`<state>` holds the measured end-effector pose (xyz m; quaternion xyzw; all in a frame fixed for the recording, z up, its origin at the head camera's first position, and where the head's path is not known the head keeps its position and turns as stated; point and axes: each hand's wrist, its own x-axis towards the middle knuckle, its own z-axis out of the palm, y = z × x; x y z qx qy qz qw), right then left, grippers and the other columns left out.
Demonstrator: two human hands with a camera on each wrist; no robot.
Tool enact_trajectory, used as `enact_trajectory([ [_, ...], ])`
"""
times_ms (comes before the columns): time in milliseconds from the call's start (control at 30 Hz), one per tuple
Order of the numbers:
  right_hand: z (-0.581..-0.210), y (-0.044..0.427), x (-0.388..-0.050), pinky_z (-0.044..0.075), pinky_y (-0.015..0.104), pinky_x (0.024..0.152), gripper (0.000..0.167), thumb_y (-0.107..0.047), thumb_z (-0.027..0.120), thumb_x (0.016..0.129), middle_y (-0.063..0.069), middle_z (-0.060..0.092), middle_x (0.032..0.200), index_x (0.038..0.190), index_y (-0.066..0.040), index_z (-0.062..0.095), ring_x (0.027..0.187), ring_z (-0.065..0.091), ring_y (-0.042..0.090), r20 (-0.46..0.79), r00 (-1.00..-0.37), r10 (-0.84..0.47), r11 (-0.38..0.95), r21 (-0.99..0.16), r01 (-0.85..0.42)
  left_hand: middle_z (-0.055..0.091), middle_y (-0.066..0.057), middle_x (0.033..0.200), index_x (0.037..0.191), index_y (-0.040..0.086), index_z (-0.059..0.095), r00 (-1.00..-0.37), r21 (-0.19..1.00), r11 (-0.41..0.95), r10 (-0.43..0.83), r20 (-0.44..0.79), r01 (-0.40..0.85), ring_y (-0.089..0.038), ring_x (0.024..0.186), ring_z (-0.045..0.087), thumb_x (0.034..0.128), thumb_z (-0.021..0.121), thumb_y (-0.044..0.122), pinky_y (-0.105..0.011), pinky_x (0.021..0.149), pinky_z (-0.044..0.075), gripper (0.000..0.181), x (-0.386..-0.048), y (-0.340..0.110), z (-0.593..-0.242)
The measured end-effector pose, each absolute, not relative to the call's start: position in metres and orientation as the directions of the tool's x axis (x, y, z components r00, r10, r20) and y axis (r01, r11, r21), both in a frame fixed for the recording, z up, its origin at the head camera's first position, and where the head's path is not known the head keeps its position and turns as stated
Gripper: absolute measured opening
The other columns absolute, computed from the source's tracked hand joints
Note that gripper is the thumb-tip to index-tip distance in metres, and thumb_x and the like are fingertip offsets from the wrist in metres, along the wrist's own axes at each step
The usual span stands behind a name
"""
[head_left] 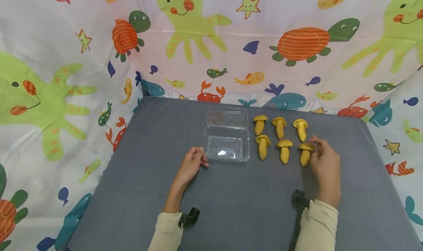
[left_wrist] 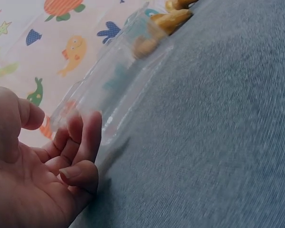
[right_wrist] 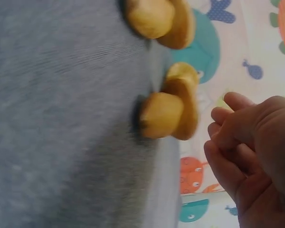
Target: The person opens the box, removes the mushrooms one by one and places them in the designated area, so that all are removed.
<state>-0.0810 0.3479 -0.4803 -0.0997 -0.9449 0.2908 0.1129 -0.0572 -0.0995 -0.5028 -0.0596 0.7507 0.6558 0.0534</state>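
Note:
A clear plastic clamshell box (head_left: 226, 144) lies with its lid (head_left: 228, 117) folded back on the grey table. By its near left corner is my left hand (head_left: 192, 163), its fingers loosely bent and holding nothing; whether they touch the box I cannot tell. Several yellow-brown mushrooms stand in two rows right of the box. My right hand (head_left: 325, 166) hovers just right of the near-row end mushroom (head_left: 305, 155). In the right wrist view a gap shows between that mushroom (right_wrist: 161, 115) and the loosely curled fingers, which grip nothing.
Behind the table (head_left: 142, 207) hangs a white and pink cloth (head_left: 198, 75) printed with sea animals, which also covers both sides. The far row of mushrooms (head_left: 279, 128) stands near the table's back edge.

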Motion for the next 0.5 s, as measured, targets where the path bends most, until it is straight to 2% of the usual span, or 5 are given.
enact_trajectory([
  [167, -0.463, 0.337, -0.08, 0.047, 0.036, 0.064, 0.045, -0.006, 0.048, 0.103, 0.012, 0.058, 0.152, 0.146, -0.01, 0.06, 0.128, 0.063, 0.046, 0.138, -0.956, 0.259, 0.786, -0.606, 0.126, 0.072, -0.016, 0.093, 0.107, 0.001, 0.06, -0.989, 0.975, 0.173, -0.058, -0.134, -0.143, -0.031, 0.083, 0.077, 0.1129, 0.049, 0.041, -0.042, 0.099, 0.051, 0.042, -0.055, -0.112, -0.504],
  [233, -0.456, 0.326, -0.082, 0.04, 0.028, 0.055, 0.043, -0.01, 0.049, 0.105, 0.014, 0.059, 0.151, 0.147, -0.011, 0.06, 0.131, 0.061, 0.045, 0.146, -0.961, 0.235, 0.777, -0.622, 0.096, 0.073, -0.016, 0.094, 0.108, 0.002, 0.061, -0.988, 0.971, 0.189, -0.081, -0.132, -0.146, -0.029, 0.084, 0.077, 0.1131, 0.049, 0.041, -0.043, 0.1, 0.049, 0.041, -0.053, -0.119, -0.502],
  [333, -0.444, 0.3, -0.086, 0.051, 0.032, 0.059, 0.038, -0.011, 0.053, 0.106, 0.017, 0.063, 0.146, 0.143, -0.011, 0.064, 0.129, 0.063, 0.045, 0.209, -0.966, 0.155, 0.769, -0.639, -0.015, 0.073, -0.017, 0.095, 0.107, 0.005, 0.06, -0.986, 0.966, 0.215, -0.118, -0.122, -0.145, -0.026, 0.084, 0.076, 0.1134, 0.048, 0.041, -0.043, 0.098, 0.049, 0.038, -0.05, -0.129, -0.495],
  [433, -0.429, 0.272, -0.09, 0.055, 0.038, 0.065, 0.032, -0.009, 0.058, 0.106, 0.014, 0.067, 0.142, 0.137, -0.008, 0.067, 0.123, 0.067, 0.043, 0.318, -0.947, 0.048, 0.767, -0.62, -0.169, 0.073, -0.017, 0.098, 0.108, 0.008, 0.059, -0.988, 0.957, 0.273, -0.14, -0.065, -0.101, -0.023, 0.086, 0.076, 0.1131, 0.048, 0.042, -0.04, 0.092, 0.052, 0.035, -0.051, -0.134, -0.484],
  [500, -0.417, 0.254, -0.091, 0.05, 0.032, 0.054, 0.032, -0.007, 0.061, 0.105, 0.011, 0.068, 0.142, 0.136, -0.008, 0.068, 0.091, 0.078, 0.031, 0.384, -0.923, -0.02, 0.754, -0.6, -0.266, 0.073, -0.014, 0.101, 0.112, 0.01, 0.058, -0.991, 0.942, 0.333, -0.137, -0.002, -0.048, -0.021, 0.09, 0.076, 0.1126, 0.049, 0.043, -0.039, 0.087, 0.054, 0.034, -0.052, -0.133, -0.473],
])
